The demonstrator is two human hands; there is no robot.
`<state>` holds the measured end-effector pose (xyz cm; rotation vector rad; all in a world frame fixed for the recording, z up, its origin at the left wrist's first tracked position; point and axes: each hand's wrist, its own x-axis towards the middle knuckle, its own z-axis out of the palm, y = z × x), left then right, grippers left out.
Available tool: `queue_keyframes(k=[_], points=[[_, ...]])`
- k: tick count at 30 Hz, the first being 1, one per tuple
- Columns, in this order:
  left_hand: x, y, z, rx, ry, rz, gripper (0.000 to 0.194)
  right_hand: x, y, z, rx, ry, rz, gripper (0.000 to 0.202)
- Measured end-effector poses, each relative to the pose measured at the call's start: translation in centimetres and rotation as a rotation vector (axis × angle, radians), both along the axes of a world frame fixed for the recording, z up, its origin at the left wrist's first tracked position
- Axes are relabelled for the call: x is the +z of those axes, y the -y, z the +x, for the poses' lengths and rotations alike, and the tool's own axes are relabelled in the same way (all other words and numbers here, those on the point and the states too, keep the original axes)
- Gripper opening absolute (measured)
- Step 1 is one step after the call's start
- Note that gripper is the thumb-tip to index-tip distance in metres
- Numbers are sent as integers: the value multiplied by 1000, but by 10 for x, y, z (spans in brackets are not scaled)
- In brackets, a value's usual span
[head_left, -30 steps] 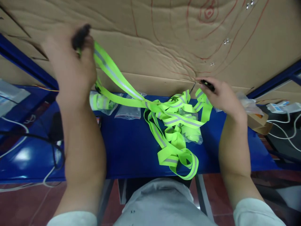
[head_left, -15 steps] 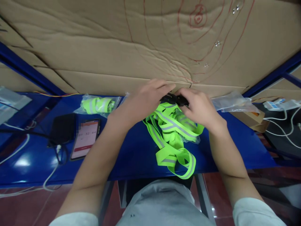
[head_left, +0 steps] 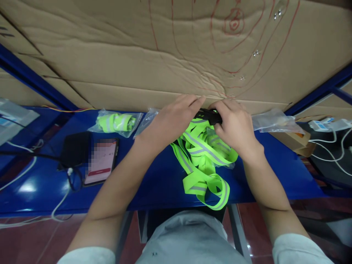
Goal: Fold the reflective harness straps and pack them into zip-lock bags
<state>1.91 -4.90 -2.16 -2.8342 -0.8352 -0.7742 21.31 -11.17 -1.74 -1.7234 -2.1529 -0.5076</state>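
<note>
Between my two hands is a black plastic buckle (head_left: 209,116), held near the back of the blue table. My left hand (head_left: 177,117) is closed on its left end, with the fingertips partly out of sight. My right hand (head_left: 237,124) pinches the right end between thumb and fingers. Below the buckle, a tangled fluorescent yellow-green reflective strap (head_left: 202,146) with a grey stripe spills toward the table's front edge, ending in a loop. A clear plastic bag lies partly under the strap.
A bagged reflective strap (head_left: 115,123) lies at the back left, near a phone (head_left: 101,161) and a black case (head_left: 74,148). Clear bags (head_left: 276,121) and an open cardboard box (head_left: 295,141) are at right. A cardboard panel (head_left: 123,66) stands behind; cables (head_left: 62,205) run along the left.
The two black buckle parts, bunched at an angle before, now appear in one straight line between my hands. My hands have shifted only slightly; the strap lies much the same.
</note>
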Motion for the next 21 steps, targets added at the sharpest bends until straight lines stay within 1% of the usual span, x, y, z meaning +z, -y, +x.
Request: queue_keyframes(k=[4, 8, 10, 13, 16, 18, 21], points=[[2, 2, -2, 2, -44, 22, 54, -3, 1, -7, -26, -21, 11, 43], [7, -5, -13, 72, -7, 47, 55, -1, 0, -2, -55, -105, 38, 39], [7, -7, -14, 96, -5, 55, 56, 0, 0, 0, -57, -135, 58, 37], [2, -3, -5, 63, -38, 56, 55, -3, 0, -4, -41, -127, 49, 38], [-3, 2, 6, 20, -79, 40, 56, -6, 0, -7, -65, -86, 20, 45], [-4, 4, 8, 36, -83, 43, 57, -6, -1, -6, -79, -77, 8, 45], [-3, 4, 5, 78, -64, 57, 59, -3, -1, -1, -98, -99, 14, 41]])
